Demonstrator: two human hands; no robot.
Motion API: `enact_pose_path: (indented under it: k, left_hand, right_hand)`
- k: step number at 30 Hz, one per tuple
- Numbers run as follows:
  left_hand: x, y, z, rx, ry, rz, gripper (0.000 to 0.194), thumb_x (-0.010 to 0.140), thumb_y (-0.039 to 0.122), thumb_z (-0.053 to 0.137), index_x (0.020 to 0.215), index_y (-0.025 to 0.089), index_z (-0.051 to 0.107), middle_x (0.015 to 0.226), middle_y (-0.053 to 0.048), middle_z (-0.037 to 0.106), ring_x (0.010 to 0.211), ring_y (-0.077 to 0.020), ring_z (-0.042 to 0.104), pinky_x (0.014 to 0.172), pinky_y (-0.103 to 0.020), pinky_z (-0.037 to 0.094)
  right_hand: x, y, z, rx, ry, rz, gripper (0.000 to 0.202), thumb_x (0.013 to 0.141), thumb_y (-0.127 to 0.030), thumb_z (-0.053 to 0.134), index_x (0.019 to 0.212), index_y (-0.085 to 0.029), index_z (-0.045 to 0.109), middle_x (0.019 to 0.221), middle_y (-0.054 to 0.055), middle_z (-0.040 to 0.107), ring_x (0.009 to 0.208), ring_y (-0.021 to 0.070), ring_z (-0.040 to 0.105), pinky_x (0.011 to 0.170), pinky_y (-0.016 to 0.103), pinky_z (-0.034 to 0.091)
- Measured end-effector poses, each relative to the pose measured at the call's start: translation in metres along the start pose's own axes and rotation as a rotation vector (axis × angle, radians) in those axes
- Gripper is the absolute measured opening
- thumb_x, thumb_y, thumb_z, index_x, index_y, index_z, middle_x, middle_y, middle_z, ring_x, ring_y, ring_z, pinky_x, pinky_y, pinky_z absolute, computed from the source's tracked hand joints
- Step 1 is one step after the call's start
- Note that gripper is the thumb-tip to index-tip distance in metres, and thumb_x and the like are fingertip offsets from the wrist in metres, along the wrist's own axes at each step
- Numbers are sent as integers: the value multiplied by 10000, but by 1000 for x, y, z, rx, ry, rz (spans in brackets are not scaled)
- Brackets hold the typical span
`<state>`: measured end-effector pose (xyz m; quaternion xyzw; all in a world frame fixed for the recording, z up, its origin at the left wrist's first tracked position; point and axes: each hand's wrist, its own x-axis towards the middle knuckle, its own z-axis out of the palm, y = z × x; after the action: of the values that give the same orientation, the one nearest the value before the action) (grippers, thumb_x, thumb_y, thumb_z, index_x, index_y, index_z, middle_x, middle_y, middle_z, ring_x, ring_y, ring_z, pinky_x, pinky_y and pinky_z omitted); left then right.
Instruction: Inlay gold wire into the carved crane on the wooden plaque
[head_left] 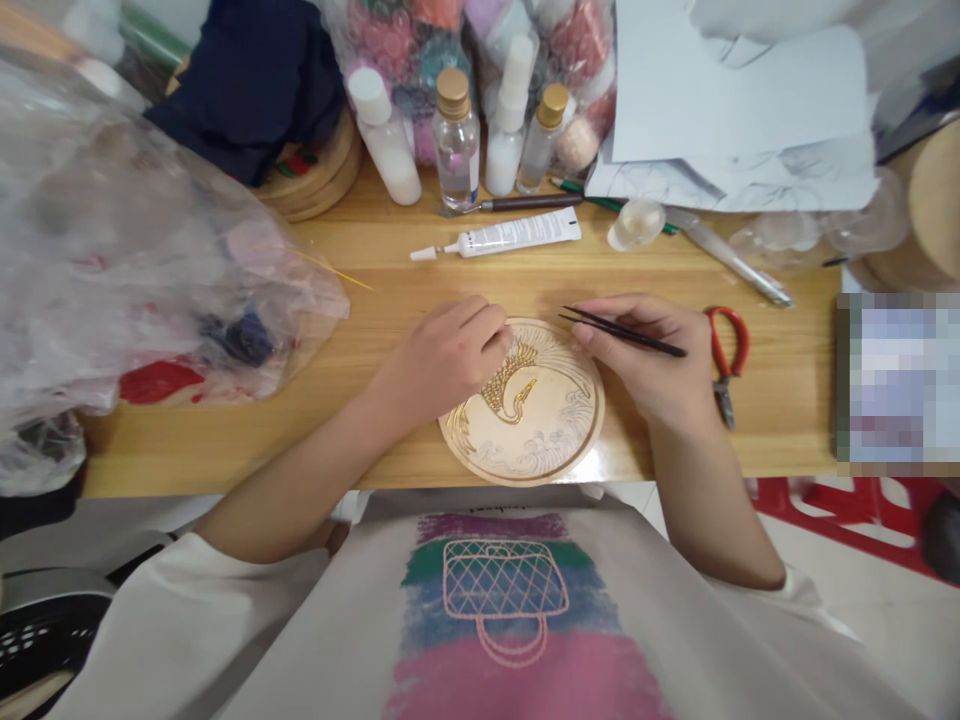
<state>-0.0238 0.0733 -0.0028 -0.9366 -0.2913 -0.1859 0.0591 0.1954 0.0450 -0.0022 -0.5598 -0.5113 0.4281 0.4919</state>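
A round pale wooden board lies near the table's front edge. It carries a line drawing of waves and a crane-like bird partly outlined in raised gold wire. My left hand rests over the board's upper left, fingers curled together; whatever they pinch is hidden beneath them. Between the thumb and fingers of my right hand are black tweezers, their slightly parted tips pointing left above the board's upper right edge. The tips hold nothing I can see.
Red-handled pliers lie right of my right hand. Behind the board are a white glue tube, a craft knife and several bottles. A plastic bag covers the left side; papers lie back right.
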Motion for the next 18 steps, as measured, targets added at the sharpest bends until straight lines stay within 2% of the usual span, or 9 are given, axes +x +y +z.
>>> enact_pose_path:
  k: [9, 14, 18]
  left_hand:
    - [1, 0, 0, -21, -1, -41, 268, 1013, 149, 440, 802, 155, 605, 775, -17, 617, 743, -148, 563, 661, -280, 450]
    - [1, 1, -2, -99, -2, -101, 269, 1017, 155, 438, 795, 161, 590, 763, -6, 597, 727, -137, 560, 674, -269, 454]
    - [1, 1, -1, -75, 19, -74, 235, 1005, 150, 470, 809, 150, 598, 771, -12, 602, 735, -143, 563, 676, -270, 459]
  right_hand:
    - [0, -1, 0, 6, 4, 17, 192, 697, -235, 845, 875, -257, 776, 862, -16, 790, 788, 175, 749, 753, 327, 648]
    - [0, -1, 0, 6, 5, 8, 203, 703, -174, 828, 876, -269, 780, 849, -31, 789, 781, 165, 749, 742, 308, 644]
    - [0, -1, 0, 22, 1, -2, 239, 705, -116, 813, 877, -279, 784, 852, -46, 790, 776, 138, 747, 736, 259, 630]
